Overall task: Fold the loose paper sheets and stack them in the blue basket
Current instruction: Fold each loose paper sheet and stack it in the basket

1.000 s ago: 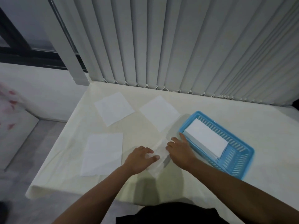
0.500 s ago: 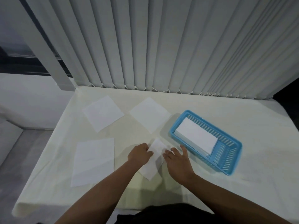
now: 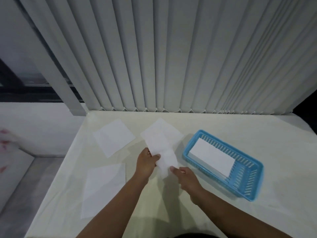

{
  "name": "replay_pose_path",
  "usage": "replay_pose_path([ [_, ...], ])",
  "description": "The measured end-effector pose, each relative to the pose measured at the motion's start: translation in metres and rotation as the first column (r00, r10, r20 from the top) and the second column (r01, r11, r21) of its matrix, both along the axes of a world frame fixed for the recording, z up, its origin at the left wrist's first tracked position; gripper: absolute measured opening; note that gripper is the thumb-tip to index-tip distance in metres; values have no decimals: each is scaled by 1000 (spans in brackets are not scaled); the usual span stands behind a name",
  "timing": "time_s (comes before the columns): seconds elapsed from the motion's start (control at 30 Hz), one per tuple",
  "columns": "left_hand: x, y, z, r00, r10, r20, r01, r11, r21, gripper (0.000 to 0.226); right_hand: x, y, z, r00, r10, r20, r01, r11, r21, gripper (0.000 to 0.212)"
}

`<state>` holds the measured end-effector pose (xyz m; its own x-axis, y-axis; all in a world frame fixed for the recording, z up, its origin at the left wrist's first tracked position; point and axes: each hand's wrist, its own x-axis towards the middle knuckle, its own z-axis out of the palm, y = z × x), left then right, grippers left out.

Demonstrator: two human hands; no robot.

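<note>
I've got both hands pinching the folded white paper strip [image 3: 163,152]: left hand [image 3: 147,162] on its left edge, right hand [image 3: 186,176] at the near end, blue slatted plastic basket [image 3: 247,182] just right.

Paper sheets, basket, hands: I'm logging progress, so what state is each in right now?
Folded sheet: lifted, gripped by both hands.
Left hand: shut on the folded sheet's left edge.
Right hand: fingers pinching its near end.
Blue basket: holds a stack of folded paper.
Far-left sheet: flat, unfolded.
Far-middle sheet: flat, partly hidden by the held sheet.
Near-left sheet: flat, unfolded.
</note>
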<state>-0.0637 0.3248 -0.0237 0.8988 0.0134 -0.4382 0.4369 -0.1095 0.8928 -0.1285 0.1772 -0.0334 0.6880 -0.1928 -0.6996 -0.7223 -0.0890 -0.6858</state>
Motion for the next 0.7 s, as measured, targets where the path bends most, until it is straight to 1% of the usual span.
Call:
replay_pose_path([
  [0.03,-1,-3,3,999,43,-10,-44,995,-88,28,4,0,1,998,-48,-44,53,993,108,46],
  [0.1,-2,-11,8,995,100,-30,-104,971,-216,29,10,-2,3,986,-137,-99,160,942,294,43],
  [0.13,-3,-16,10,992,116,-41,-123,958,-260,27,13,-4,5,977,-182,-111,210,909,360,40],
  [0.2,-4,-24,13,989,134,-65,-147,938,-313,19,18,-10,6,956,-278,-94,291,865,409,31],
  [0.27,-2,-32,14,985,141,-97,-166,922,-348,12,20,-18,11,940,-339,-35,328,870,369,16],
  [0.3,0,-35,14,984,140,-112,-172,913,-369,11,20,-22,13,936,-352,12,329,887,325,9],
  [0.33,2,-38,15,983,137,-125,-176,905,-388,11,19,-28,16,935,-349,69,319,909,266,6],
  [0.4,10,-47,17,980,132,-146,-182,891,-415,16,16,-39,23,938,-296,179,284,955,88,20],
  [0.47,18,-57,20,983,109,-148,-163,888,-429,14,13,-52,30,934,-255,251,278,959,-62,29],
  [0.5,22,-64,21,985,93,-143,-147,887,-438,12,11,-60,32,926,-260,274,294,951,-91,30],
  [0.6,34,-84,27,991,32,-132,-90,883,-460,11,4,-87,35,893,-321,316,367,925,-100,33],
  [0.67,41,-98,29,992,-15,-127,-43,895,-444,12,-1,-104,35,878,-353,323,407,907,-113,29],
  [0.7,44,-105,30,991,-47,-122,-8,912,-411,12,-3,-112,34,871,-369,325,426,896,-123,26],
])
